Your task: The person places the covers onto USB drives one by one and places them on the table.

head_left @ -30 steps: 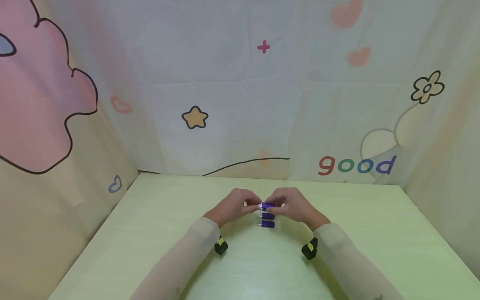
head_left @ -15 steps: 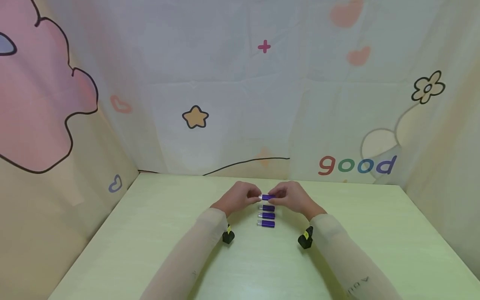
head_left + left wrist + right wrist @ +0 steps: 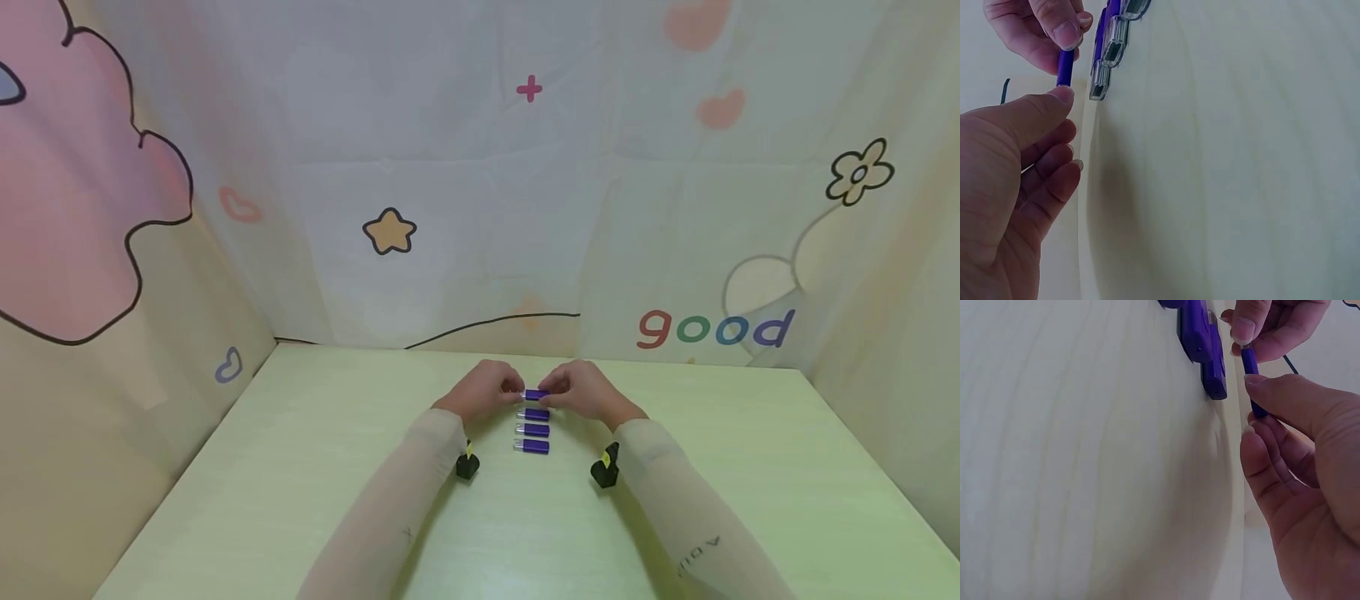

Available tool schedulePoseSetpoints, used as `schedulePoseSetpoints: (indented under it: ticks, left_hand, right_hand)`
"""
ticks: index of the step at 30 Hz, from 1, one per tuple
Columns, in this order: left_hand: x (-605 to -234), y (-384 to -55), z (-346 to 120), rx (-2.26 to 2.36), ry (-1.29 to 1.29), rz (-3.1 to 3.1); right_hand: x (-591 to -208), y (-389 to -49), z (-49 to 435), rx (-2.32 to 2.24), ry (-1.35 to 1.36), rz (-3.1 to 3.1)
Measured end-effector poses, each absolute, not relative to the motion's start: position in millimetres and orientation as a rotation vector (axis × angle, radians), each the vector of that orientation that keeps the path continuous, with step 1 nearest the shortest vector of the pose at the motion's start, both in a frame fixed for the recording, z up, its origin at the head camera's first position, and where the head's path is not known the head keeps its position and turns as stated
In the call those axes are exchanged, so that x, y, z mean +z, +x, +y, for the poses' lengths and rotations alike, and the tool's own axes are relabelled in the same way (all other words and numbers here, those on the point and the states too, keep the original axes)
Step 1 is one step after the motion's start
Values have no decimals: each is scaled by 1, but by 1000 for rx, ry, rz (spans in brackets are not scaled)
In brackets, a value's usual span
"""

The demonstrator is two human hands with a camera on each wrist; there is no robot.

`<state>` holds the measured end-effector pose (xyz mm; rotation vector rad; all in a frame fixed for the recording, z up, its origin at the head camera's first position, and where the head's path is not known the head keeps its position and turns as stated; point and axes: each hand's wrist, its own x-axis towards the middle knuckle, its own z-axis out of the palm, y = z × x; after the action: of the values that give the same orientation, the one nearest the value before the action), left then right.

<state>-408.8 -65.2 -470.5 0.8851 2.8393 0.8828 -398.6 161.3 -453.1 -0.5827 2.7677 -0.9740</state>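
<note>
Both hands hold one purple USB flash drive [image 3: 536,395] at the far end of a short column of similar drives. My left hand [image 3: 486,390] pinches its left end, where the clear cap is mostly covered by the fingertips. My right hand [image 3: 583,392] pinches the purple right end between thumb and fingers. Nearer to me, three more drives lie parallel on the table: a far one [image 3: 534,414], a middle one [image 3: 533,430] and a near one [image 3: 532,447]. Their clear caps [image 3: 1100,84] point left; the purple bodies [image 3: 1214,378] point right.
The pale table [image 3: 300,500] spreads around the hands. A printed curtain [image 3: 465,183] hangs behind its back edge and along the sides. A small black wrist camera [image 3: 467,465] sits under the left sleeve, another black camera [image 3: 605,467] under the right.
Both hands have moved away from me with the held drive, and a third drive on the table has come into view beneath. Over the last half second they have barely shifted.
</note>
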Motion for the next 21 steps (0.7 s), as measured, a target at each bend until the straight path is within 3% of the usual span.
schedulePoseSetpoints:
  ticks: [21]
  left_hand:
    - [-467,-408,-59,761,840,2853]
  right_hand:
    - [-455,-404,163,-909,-563,2719]
